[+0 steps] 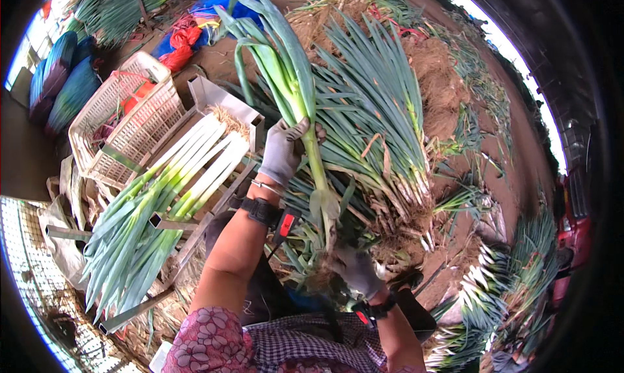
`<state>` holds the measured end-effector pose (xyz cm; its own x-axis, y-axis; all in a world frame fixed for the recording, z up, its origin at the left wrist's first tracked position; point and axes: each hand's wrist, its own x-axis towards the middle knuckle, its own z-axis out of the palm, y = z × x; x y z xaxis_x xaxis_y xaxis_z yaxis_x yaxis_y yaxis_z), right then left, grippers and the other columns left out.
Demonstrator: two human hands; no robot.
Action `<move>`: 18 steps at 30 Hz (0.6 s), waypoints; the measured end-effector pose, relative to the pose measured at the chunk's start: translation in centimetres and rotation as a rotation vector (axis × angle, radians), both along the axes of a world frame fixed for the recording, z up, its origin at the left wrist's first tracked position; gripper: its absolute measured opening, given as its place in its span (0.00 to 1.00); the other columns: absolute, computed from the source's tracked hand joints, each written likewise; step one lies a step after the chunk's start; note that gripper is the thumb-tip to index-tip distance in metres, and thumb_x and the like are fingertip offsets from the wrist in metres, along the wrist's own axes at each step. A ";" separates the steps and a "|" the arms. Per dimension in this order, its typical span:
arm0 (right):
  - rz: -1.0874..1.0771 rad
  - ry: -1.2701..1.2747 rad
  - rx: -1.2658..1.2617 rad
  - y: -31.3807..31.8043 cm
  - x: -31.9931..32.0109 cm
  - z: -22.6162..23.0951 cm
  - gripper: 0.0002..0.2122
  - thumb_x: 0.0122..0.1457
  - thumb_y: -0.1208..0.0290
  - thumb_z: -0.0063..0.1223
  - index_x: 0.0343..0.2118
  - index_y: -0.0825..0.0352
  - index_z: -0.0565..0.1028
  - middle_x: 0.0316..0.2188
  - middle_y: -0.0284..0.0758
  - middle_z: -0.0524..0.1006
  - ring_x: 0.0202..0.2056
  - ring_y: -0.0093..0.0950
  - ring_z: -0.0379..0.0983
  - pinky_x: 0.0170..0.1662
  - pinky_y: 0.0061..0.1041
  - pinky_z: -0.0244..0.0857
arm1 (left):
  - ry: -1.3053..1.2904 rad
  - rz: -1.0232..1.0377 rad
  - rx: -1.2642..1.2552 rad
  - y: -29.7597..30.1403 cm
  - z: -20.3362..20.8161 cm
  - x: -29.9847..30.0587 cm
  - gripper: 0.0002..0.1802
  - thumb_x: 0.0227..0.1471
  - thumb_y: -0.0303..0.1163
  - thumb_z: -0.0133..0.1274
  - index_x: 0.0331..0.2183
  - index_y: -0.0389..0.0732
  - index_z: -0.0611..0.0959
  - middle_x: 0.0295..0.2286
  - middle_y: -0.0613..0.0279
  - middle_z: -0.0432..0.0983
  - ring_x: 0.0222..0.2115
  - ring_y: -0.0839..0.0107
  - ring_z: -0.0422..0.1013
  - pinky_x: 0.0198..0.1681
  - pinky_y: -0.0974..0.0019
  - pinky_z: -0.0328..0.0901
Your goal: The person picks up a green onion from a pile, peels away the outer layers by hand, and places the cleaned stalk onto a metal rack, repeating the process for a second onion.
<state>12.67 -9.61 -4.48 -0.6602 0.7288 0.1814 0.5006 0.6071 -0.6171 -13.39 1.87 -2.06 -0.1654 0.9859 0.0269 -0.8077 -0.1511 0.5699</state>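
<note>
My left hand [286, 151], in a pale grey work glove, is closed around a long green onion [315, 162] partway up its stem. Its leaves fan out upward and away from me, and the root end points down toward my lap. By that root end is my gloved right hand [356, 270]; its fingers are blurred, so I cannot make out whether they grip the onion. To the left, a metal rack [229, 99] holds a row of cleaned green onions [170, 194], white ends at the far side and leaves hanging toward me.
A heap of untrimmed green onions [380, 123] lies on the ground beyond my hands. Behind the rack stands a cream plastic crate [127, 119]. Bundled onions [484, 285] lie at the lower right. Red string [180, 45] rests on a blue sheet at the back.
</note>
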 end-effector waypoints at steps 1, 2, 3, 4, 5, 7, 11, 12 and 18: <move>-0.070 0.029 -0.192 -0.6 0.4 1.1 0.11 0.51 0.75 0.58 0.38 0.70 0.76 0.23 0.40 0.75 0.25 0.33 0.75 0.28 0.27 0.68 | -0.001 0.003 -0.005 -0.2 0.0 -0.3 0.11 0.55 0.26 0.50 0.39 0.31 0.72 0.28 0.54 0.74 0.29 0.63 0.73 0.37 0.60 0.69; -0.140 0.058 -0.383 -1.0 0.5 1.7 0.11 0.52 0.75 0.58 0.38 0.70 0.76 0.24 0.39 0.76 0.25 0.32 0.75 0.29 0.27 0.69 | 0.044 0.006 0.000 -0.4 0.1 -0.5 0.12 0.55 0.29 0.50 0.39 0.32 0.73 0.29 0.54 0.75 0.30 0.63 0.73 0.38 0.60 0.70; -0.288 0.123 -0.352 0.6 0.2 1.4 0.11 0.51 0.74 0.59 0.38 0.70 0.75 0.28 0.37 0.77 0.30 0.30 0.76 0.35 0.27 0.71 | 0.082 -0.012 0.009 -0.6 0.3 0.3 0.14 0.55 0.31 0.51 0.40 0.33 0.73 0.30 0.55 0.75 0.32 0.63 0.74 0.39 0.61 0.71; -0.208 0.168 -0.047 2.7 -1.3 2.7 0.18 0.47 0.73 0.63 0.42 0.69 0.73 0.35 0.39 0.76 0.37 0.32 0.74 0.40 0.30 0.70 | 0.077 -0.024 0.007 -0.8 -0.1 1.0 0.14 0.55 0.31 0.51 0.40 0.33 0.73 0.30 0.55 0.75 0.32 0.63 0.74 0.39 0.61 0.71; -0.284 0.252 0.007 4.3 -3.2 3.4 0.25 0.42 0.73 0.67 0.46 0.67 0.70 0.39 0.39 0.73 0.42 0.34 0.71 0.44 0.32 0.68 | 0.066 -0.060 0.002 -0.9 -0.6 2.0 0.13 0.55 0.30 0.51 0.40 0.32 0.73 0.31 0.55 0.75 0.33 0.63 0.74 0.40 0.61 0.71; -0.358 0.191 0.111 6.8 -6.8 4.7 0.25 0.41 0.75 0.66 0.44 0.68 0.69 0.38 0.39 0.71 0.41 0.36 0.69 0.43 0.33 0.65 | 0.170 -0.132 0.000 -1.6 -1.1 2.7 0.14 0.54 0.28 0.52 0.42 0.31 0.73 0.33 0.54 0.76 0.34 0.66 0.74 0.41 0.65 0.70; -0.364 0.501 -0.192 9.5 -6.9 2.3 0.19 0.44 0.82 0.60 0.41 0.70 0.69 0.33 0.33 0.74 0.35 0.24 0.69 0.40 0.23 0.65 | 0.575 -0.024 0.177 -2.4 -1.5 3.3 0.16 0.51 0.27 0.56 0.41 0.29 0.77 0.33 0.60 0.76 0.33 0.73 0.73 0.36 0.69 0.69; -0.399 0.508 -0.157 9.1 -6.8 2.0 0.18 0.44 0.81 0.61 0.40 0.70 0.70 0.32 0.34 0.74 0.33 0.26 0.70 0.39 0.24 0.65 | 0.456 -0.121 0.030 -3.0 -0.1 3.3 0.15 0.50 0.26 0.56 0.40 0.28 0.77 0.32 0.60 0.76 0.32 0.74 0.72 0.35 0.70 0.69; -0.498 0.501 -0.077 7.4 -6.8 2.1 0.16 0.45 0.80 0.61 0.37 0.69 0.70 0.32 0.33 0.74 0.32 0.24 0.70 0.37 0.23 0.65 | 0.456 -0.238 -0.150 -3.0 -0.2 3.6 0.13 0.51 0.27 0.56 0.38 0.30 0.77 0.32 0.60 0.77 0.30 0.74 0.74 0.32 0.72 0.70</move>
<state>5.92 -2.18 -2.41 -0.0956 0.9454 0.3115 0.3522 0.3249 -0.8777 -9.79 -1.16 -2.25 0.0584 0.9933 -0.1002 -0.4754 0.1159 0.8721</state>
